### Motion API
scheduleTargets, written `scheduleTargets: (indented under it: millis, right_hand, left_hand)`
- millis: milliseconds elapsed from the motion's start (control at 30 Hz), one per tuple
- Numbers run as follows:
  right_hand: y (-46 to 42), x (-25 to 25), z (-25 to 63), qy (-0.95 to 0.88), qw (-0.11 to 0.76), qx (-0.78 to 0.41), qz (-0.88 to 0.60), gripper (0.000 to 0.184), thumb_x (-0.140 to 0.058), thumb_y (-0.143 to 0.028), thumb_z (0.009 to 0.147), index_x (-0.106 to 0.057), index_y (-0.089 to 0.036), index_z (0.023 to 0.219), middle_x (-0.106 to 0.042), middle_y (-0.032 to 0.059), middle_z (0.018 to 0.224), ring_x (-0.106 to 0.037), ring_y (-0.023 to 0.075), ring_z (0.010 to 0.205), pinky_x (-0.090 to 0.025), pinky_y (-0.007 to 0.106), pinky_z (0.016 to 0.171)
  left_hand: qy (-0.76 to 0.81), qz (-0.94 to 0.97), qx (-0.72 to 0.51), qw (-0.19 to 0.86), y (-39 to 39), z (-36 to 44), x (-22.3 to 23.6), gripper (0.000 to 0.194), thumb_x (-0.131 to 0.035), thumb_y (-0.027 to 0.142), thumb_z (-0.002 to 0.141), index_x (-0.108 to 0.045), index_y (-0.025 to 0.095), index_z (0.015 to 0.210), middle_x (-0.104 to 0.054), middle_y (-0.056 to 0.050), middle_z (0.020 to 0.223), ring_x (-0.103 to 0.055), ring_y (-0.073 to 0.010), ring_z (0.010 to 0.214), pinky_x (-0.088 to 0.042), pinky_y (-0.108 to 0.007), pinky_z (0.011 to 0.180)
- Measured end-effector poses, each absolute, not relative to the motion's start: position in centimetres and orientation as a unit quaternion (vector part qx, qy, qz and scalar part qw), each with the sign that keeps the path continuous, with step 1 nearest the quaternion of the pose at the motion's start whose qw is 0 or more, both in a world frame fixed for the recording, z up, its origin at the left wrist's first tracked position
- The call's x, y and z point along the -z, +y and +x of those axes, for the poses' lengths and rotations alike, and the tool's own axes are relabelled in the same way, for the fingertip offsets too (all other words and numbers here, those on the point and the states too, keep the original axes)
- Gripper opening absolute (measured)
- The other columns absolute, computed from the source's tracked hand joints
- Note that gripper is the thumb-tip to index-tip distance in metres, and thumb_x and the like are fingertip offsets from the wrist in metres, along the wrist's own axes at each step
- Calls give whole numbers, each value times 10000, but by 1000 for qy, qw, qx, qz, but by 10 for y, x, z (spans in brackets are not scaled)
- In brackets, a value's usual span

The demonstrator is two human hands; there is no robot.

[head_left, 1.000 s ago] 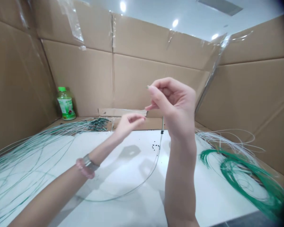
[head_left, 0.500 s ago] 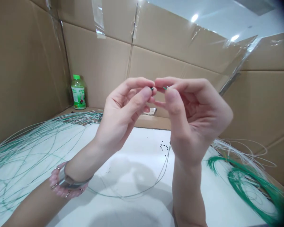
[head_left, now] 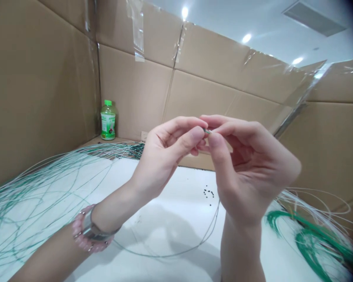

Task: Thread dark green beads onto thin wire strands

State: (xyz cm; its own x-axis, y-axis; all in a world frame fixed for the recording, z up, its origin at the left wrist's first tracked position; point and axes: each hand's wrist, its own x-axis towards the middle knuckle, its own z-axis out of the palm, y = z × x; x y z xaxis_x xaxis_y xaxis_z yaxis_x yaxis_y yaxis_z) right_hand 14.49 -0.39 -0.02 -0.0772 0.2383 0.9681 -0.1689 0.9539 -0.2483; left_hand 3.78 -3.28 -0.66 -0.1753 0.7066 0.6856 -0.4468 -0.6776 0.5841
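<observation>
My left hand [head_left: 167, 156] is closed in a pinch, thumb against forefinger, on a small dark piece too tiny to make out fully. My right hand [head_left: 247, 164] pinches the short ends of thin green and white wires [head_left: 208, 132]. Both sets of fingertips meet in front of me, and the wire ends reach the left fingertips. Whether the ends are inside the dark piece is hidden. Below the right hand, a thin wire loop [head_left: 176, 255] curves over the white tabletop [head_left: 164, 192] toward my left wrist.
Many loose green and white wires [head_left: 47, 184] spread across the left side. A green wire coil [head_left: 308, 250] lies at right. Several tiny black pieces [head_left: 208, 192] are scattered near the middle. A green-capped bottle [head_left: 108, 121] stands in the back left corner, against cardboard walls [head_left: 135, 86].
My two hands have come together; the wire ends in the right fingers now reach the left fingertips. The view has tilted up and turned slightly left.
</observation>
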Motion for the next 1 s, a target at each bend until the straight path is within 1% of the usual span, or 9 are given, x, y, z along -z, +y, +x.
scheduleTargets:
  millis: [167, 400, 567, 667, 767, 900, 1000]
  right_hand:
    - [-3, 1, 144, -716, 682, -149, -20, 139, -601, -118, 820, -651, -243, 850, -688, 11, 902, -680, 186, 850, -617, 288, 607]
    - [-4, 1, 144, -724, 676, -132, -31, 163, -611, -97, 801, -646, -248, 851, -686, 2, 918, -678, 175, 860, -605, 261, 595]
    - [-2, 1, 147, -734, 670, -114, -25, 200, -635, -70, 767, -653, -244, 864, -685, 5, 904, -677, 175, 833, -609, 255, 581]
    - [-1, 0, 148, -743, 657, -124, -28, 199, -628, -70, 777, -650, -250, 860, -686, -2, 906, -680, 169, 818, -614, 255, 579]
    - [-2, 0, 148, -740, 655, -152, -35, 165, -610, -84, 803, -640, -240, 845, -686, -8, 905, -681, 144, 783, -612, 235, 579]
    - [-3, -1, 148, -726, 660, -194, -23, 72, -604, -146, 834, -640, -209, 834, -681, -1, 880, -680, 122, 729, -593, 204, 529]
    - [-3, -1, 150, -736, 646, -201, -25, 68, -610, -167, 842, -651, -221, 837, -685, -7, 884, -681, 117, 716, -600, 217, 557]
  left_hand:
    - [121, 512, -754, 393, -33, 38, 8, 59, -726, 240, 759, -708, 184, 761, -656, 39, 721, -593, -36, 635, -499, -102, 605]
    - [134, 519, -756, 374, -33, 38, 8, 67, -736, 255, 749, -706, 199, 768, -651, 44, 699, -600, -44, 628, -502, -117, 585]
    - [162, 538, -754, 340, -31, 37, 10, 100, -758, 286, 717, -693, 213, 740, -647, 34, 699, -611, -73, 633, -519, -158, 570]
    - [178, 544, -755, 320, -29, 35, 11, 112, -752, 299, 720, -683, 211, 730, -650, 32, 695, -609, -77, 605, -532, -175, 566]
    - [174, 556, -756, 299, -28, 32, 12, 84, -729, 280, 749, -687, 209, 765, -676, 40, 736, -625, -67, 619, -546, -164, 604]
    - [193, 578, -753, 249, -27, 30, 13, 86, -725, 269, 751, -688, 214, 806, -714, 32, 790, -677, -113, 704, -561, -190, 608]
    - [192, 586, -761, 204, -26, 30, 14, 31, -702, 229, 775, -683, 214, 795, -714, 30, 770, -687, -119, 716, -558, -193, 596]
